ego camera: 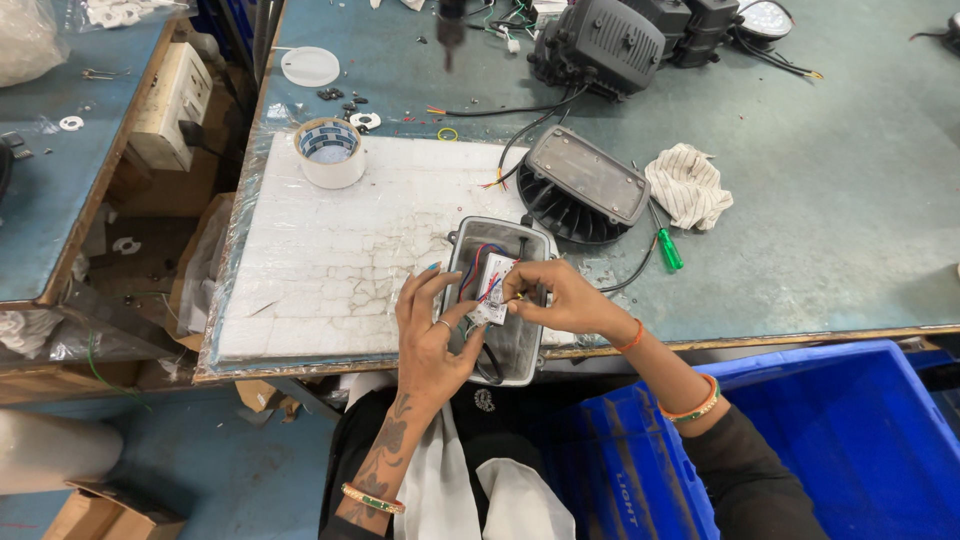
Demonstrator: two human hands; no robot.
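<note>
An open grey metal housing point(462, 250) lies at the near edge of a white cracked pad point(330, 250). Inside it sits a small white circuit module point(494, 285) with red, blue and black wires. My left hand point(430, 335) rests on the housing's left side, its fingers touching the module from below. My right hand point(555, 295) pinches the module's right edge and its wires. Both hands hold the module over the housing.
A black finned lamp body point(585, 185) lies right behind the housing. A green-handled screwdriver point(667, 247) and a striped cloth point(688, 185) are to the right. A tape roll point(330, 152) stands at the pad's far left. More black lamps point(600, 42) sit at the back. A blue crate point(830, 440) is beside my right arm.
</note>
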